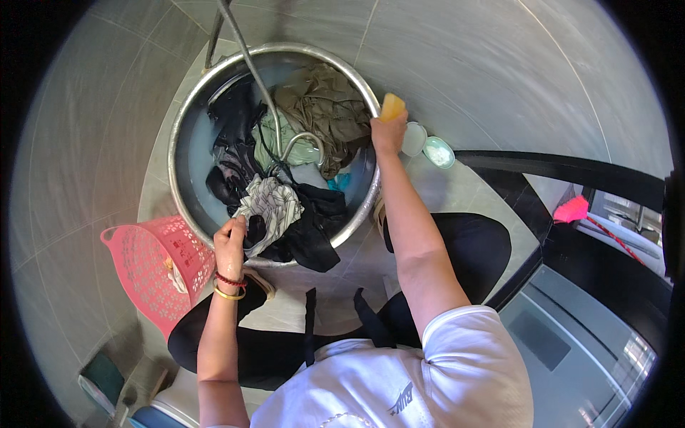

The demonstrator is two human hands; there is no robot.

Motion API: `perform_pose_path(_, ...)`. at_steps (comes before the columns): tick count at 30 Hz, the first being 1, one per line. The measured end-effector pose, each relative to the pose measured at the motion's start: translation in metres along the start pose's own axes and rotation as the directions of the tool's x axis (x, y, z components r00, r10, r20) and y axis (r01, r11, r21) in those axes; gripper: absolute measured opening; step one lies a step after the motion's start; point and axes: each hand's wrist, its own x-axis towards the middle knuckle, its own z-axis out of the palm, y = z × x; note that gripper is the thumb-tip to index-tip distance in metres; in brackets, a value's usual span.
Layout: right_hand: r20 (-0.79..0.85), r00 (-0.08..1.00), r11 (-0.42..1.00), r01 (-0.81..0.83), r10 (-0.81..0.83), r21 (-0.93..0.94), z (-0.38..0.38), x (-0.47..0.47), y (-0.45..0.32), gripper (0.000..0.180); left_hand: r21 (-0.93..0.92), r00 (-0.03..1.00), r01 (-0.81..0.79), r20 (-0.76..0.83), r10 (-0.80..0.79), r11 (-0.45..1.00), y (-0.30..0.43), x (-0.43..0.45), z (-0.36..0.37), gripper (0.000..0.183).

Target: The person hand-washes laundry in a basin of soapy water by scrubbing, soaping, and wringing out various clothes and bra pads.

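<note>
A round metal basin [174, 155] stands on the floor before me, holding cloudy water and wet clothes. At its front left rim, my left hand [231, 241] grips a white and dark striped garment [273, 206]. My right hand [389, 131] is by the right rim and holds a yellow bar, apparently soap [393, 107]. Black cloth [316, 243] hangs over the front rim next to the striped garment. Farther back in the basin lie an olive-brown garment [326, 107], a pale green one [267, 144] and more black fabric [235, 120].
A curved metal pipe [262, 85] reaches down over the basin. To the left, a pink perforated plastic basket [155, 267] leans with some cloth inside. Right of the basin are a small green dish [439, 152] and a whitish dish [415, 139]. A pink brush [571, 208] stands farther right.
</note>
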Motion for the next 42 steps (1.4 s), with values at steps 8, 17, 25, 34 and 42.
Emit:
perform_pose_path(8, -0.029, 0.946, 0.944, -0.325, 0.324, -0.048, 0.001, 0.069, 0.113, 0.076, 0.046, 0.998, -0.006, 0.062, 0.003, 0.999, 0.008, 0.000, 0.020, 0.032)
perform_pose_path(17, -0.044, 0.941, 0.925, -0.337, 0.335, -0.177, -0.003, 0.081, 0.114, 0.074, 0.057, 0.998, 0.008, 0.062, -0.011, 0.998, 0.009, 0.005, 0.025, 0.034)
perform_pose_path(25, -0.068, 0.932, 0.906, -0.363, 0.357, -0.218, 0.003, 0.084, 0.107, 0.076, 0.039, 0.998, 0.033, 0.057, -0.035, 0.999, 0.011, 0.009, 0.026, 0.035)
perform_pose_path(34, -0.120, 0.954, 0.920, -0.298, 0.276, -0.256, 0.020, 0.101, 0.121, 0.068, 0.004, 0.998, 0.035, 0.049, -0.035, 0.999, 0.008, 0.009, 0.024, 0.035)
perform_pose_path(42, -0.156, 0.956, 0.898, -0.289, 0.250, -0.331, 0.010, 0.093, 0.106, 0.059, 0.024, 0.997, 0.066, 0.043, -0.067, 0.998, 0.010, 0.007, 0.021, 0.032)
